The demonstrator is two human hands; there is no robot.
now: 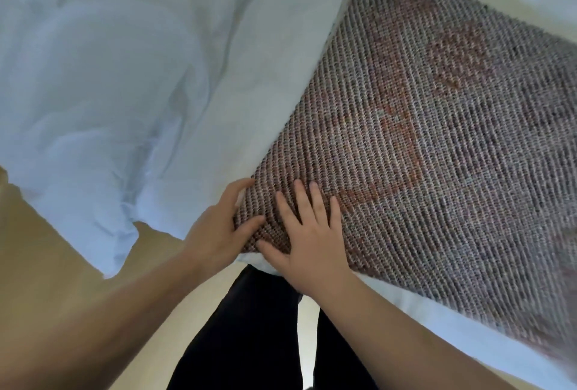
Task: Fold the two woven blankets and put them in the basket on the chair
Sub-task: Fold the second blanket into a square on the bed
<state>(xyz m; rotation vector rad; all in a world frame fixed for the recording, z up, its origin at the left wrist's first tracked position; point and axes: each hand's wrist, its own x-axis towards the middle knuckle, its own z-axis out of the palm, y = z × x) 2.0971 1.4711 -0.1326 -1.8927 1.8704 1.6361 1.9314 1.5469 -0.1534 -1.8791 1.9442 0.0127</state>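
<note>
The person has two bare arms that come in from the bottom of the picture. No sleeves show on them, right down to the picture's edge. The left hand point(215, 230) and the right hand point(307, 233) wear no gloves. No rings show on the fingers point(299, 199), and no watch or band shows on the wrists. The nails are short and plain. Down low between the arms are two legs in black trousers point(246, 327). The black cloth is smooth, with no pattern. A thin pale gap runs between the two trouser legs. The feet cannot be seen
</note>
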